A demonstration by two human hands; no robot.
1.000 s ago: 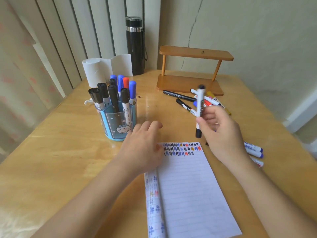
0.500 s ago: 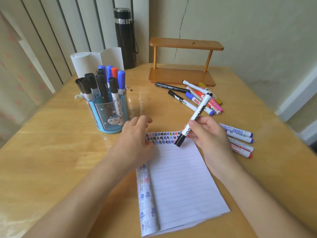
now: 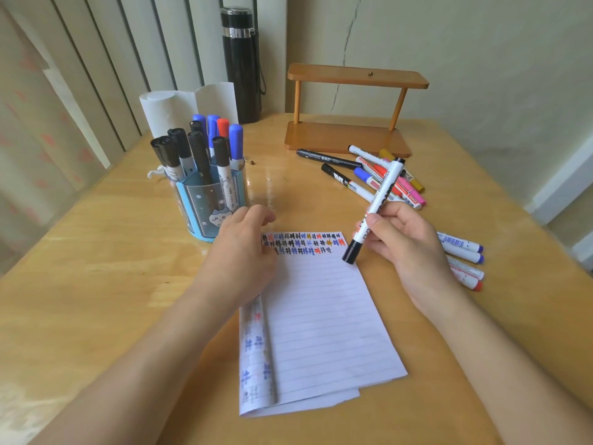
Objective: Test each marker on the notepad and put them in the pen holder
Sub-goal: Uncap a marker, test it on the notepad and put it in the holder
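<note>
Pinching marker (image 3: 377, 207) in right hand (image 3: 404, 242), black end slanting down-left, just above notepad (image 3: 321, 316) corner. Left hand (image 3: 240, 252) rests loosely on notepad.

Soft daylight, faint tabletop (image 3: 96, 284) glare, wide-angle bending at edges

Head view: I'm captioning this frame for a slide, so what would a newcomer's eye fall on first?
First, the right hand holding a white marker tilted, black end down, beside the notepad's top right corner, while the left hand rests on its top left. Then the coloured test marks across the page's top, the blue pen holder full of markers at left, and loose markers on the table beyond the right hand.
</note>
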